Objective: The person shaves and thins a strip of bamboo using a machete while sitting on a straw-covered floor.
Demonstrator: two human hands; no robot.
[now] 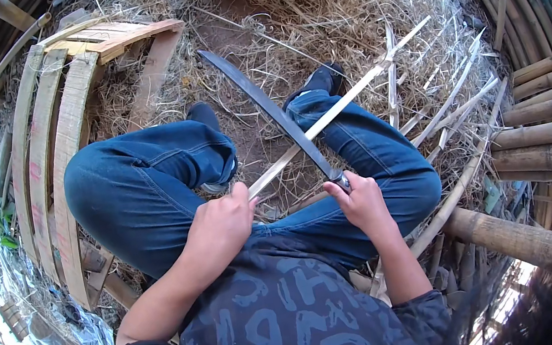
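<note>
My left hand (221, 226) is closed round the near end of a pale bamboo strip (357, 90), which slants away to the far right between my bent legs. In my right hand (360, 201) is the handle of a machete (257, 96). Its long dark blade points up and to the left, tip farthest from me. Blade and strip cross over my right shin, the blade lying above the strip. Whether the edge bites into the strip, I cannot tell. The strip's end inside my left fist is hidden.
A slatted wooden pallet (65, 97) leans at the left. Dry shavings (307, 1) cover the ground ahead. Several split bamboo pieces (456, 100) lie to the right. Stacked bamboo poles (541, 112) and a thick pole (513, 232) stand close on the right side.
</note>
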